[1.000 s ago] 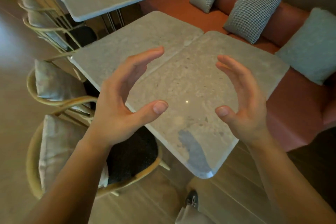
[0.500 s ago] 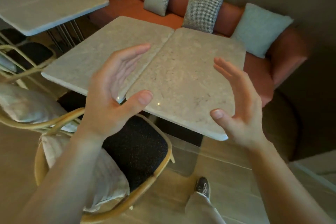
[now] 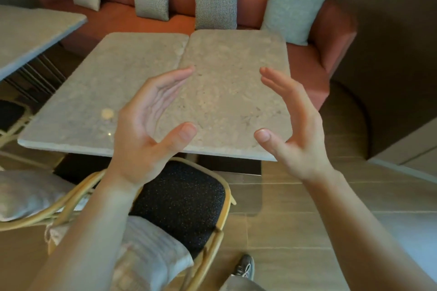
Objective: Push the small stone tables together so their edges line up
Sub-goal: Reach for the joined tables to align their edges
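Two small grey stone tables stand side by side in the middle of the view, the left table (image 3: 99, 92) and the right table (image 3: 231, 82). Their inner edges meet along a thin seam, and their near and far edges look level with each other. My left hand (image 3: 146, 130) hovers in the air above the seam near the front edge, palm turned inward, fingers spread, holding nothing. My right hand (image 3: 293, 125) is raised over the right table's near right corner, palm facing the left hand, also holding nothing. Neither hand touches a table.
A rust-orange bench sofa (image 3: 305, 59) with several cushions runs behind the tables. A rattan chair (image 3: 184, 198) with a dark seat and a pale cushion stands below my left arm. Another stone table (image 3: 26, 33) is at far left. My shoe (image 3: 243, 267) is on the wooden floor.
The view has swung round, so the tables now appear square-on rather than diagonal. Both hands stay raised, open and facing each other; the tables have not visibly shifted relative to each other.
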Demonstrator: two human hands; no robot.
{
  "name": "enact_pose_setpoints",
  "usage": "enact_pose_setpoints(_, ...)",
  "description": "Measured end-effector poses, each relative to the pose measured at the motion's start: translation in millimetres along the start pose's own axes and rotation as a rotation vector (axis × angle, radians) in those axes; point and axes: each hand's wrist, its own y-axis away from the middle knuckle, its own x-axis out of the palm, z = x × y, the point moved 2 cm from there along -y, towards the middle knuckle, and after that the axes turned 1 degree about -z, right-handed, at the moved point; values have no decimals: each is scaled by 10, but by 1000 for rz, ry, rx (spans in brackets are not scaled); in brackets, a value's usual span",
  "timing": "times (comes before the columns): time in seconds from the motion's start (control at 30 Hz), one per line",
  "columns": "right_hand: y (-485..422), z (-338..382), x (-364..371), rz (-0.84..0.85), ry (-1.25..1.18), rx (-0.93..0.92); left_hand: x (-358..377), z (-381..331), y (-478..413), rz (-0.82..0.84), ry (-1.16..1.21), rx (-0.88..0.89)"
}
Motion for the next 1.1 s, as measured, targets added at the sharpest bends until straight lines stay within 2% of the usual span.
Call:
enact_pose_setpoints(0.3, 45, 82, 339, 4, 53, 83, -169, 284, -55, 26, 93, -27)
enact_pose_setpoints(0.7, 271, 43, 1039, -117, 86, 202, -563, 891, 51, 18, 291, -80)
enact_pose_setpoints(0.83, 412, -183, 1283, -142, 20, 322, -449, 1321, 109, -63, 404, -240)
enact_pose_setpoints(0.97, 526, -645, 1528, -186, -101, 479, -219, 1848, 206, -163, 574, -483)
enact_pose_setpoints(1.1, 758, -1271, 1816, -260, -229, 748, 59, 2408, 443, -325, 792, -840)
